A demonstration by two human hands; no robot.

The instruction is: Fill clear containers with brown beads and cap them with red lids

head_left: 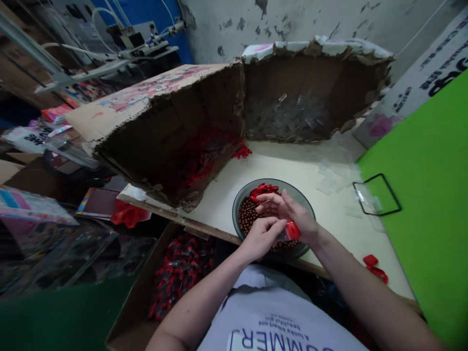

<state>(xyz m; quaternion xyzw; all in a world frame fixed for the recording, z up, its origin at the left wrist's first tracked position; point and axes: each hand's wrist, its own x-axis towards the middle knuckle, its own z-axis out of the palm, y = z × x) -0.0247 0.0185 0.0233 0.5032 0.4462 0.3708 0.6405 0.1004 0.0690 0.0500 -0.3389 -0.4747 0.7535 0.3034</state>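
My left hand (260,237) pinches a small transparent container with a red top (292,230) between thumb and fingertips, over the near side of a grey bowl (237,207). Close beside it, my right hand (290,212) has its fingers stretched out and slightly curved, palm turned toward the red top. Whether the right palm touches that top I cannot tell. Brown beads (247,216) fill much of the bowl. Several red plastic pieces (263,189) lie on the beads at the far side, partly behind my right fingers.
Behind the bowl, one cut cardboard box (197,97) holds red pieces and another (314,73) holds transparent plastic parts. Red pieces (375,268) and a black wire frame (398,207) lie at right beside a green panel (435,195). A floor carton (127,312) contains red-topped items.
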